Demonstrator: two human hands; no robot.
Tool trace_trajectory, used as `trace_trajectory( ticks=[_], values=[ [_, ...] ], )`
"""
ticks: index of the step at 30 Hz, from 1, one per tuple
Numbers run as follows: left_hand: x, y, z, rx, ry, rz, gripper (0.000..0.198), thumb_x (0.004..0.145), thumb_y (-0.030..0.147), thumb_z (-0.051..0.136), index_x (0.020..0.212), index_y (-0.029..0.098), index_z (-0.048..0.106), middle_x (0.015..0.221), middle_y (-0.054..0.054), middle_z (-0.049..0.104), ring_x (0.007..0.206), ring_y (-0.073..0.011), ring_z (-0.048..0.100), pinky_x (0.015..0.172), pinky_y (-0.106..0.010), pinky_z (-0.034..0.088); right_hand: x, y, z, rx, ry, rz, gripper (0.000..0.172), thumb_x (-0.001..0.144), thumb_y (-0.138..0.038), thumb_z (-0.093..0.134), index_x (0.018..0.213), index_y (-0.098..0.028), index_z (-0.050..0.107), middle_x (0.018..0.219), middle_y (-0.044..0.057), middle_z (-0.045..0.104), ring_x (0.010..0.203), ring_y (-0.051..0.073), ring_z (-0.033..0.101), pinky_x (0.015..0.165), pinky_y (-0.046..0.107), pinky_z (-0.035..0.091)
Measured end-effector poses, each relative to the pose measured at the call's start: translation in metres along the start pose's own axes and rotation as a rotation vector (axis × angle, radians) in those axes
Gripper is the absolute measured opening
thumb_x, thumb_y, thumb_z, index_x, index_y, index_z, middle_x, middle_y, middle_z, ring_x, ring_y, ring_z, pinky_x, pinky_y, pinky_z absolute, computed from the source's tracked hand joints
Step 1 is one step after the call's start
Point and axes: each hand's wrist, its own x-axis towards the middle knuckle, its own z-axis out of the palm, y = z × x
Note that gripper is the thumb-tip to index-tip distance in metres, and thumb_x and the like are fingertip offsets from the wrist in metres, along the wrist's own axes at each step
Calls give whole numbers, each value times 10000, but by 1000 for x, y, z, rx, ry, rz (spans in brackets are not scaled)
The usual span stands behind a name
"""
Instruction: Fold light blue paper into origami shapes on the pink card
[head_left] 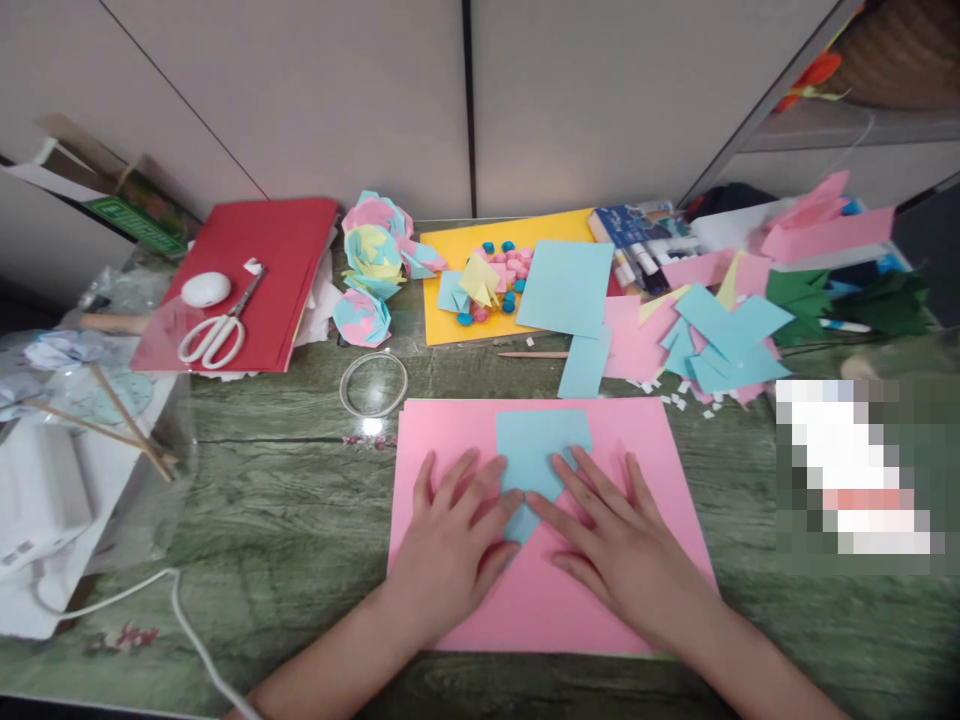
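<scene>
A light blue paper piece (541, 450), folded to a point at its near end, lies on a large pink sheet (660, 470) in front of me. My left hand (450, 545) lies flat with fingers spread, its fingertips pressing the blue paper's left folded edge. My right hand (619, 545) also lies flat, fingers stretched onto the paper's right folded edge. Neither hand grips anything.
White scissors (217, 330) and a white oval object (205, 289) rest on a red sheet (281, 250). Folded paper flowers (375, 255), a yellow sheet (450, 320) with small pieces, loose blue and pink papers (705, 330), a tape ring (373, 383), a thin wooden stick (534, 354) and markers (637, 262) lie behind.
</scene>
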Motion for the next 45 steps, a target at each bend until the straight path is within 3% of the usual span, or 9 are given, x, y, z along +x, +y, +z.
trace_trajectory(
  ticks=[34, 40, 45],
  values=[
    [-2, -3, 0, 78, -55, 11, 468, 846, 491, 416, 1284, 327, 406, 1433, 28, 278, 1319, -323, 153, 1028, -627, 68, 0, 0, -1, 39, 4, 20, 547, 856, -401, 463, 1358, -338, 256, 1442, 75, 236, 1318, 305, 184, 1006, 634, 124],
    [-2, -3, -2, 118, -78, 28, 517, 811, 472, 497, 1292, 314, 393, 1441, 11, 257, 1325, -345, 111, 1011, -651, 75, 0, 0, -2, 26, 2, 19, 540, 861, -399, 453, 1359, -332, 257, 1438, 82, 247, 1317, 305, 187, 1003, 628, 147],
    [-2, -4, -2, 127, -60, 33, 524, 799, 495, 498, 1283, 318, 402, 1436, 3, 268, 1330, -335, 104, 1011, -647, 77, -4, -2, -3, -3, 57, -10, 524, 854, -376, 472, 1346, -317, 302, 1430, 95, 267, 1309, 330, 194, 986, 636, 178]
  ],
)
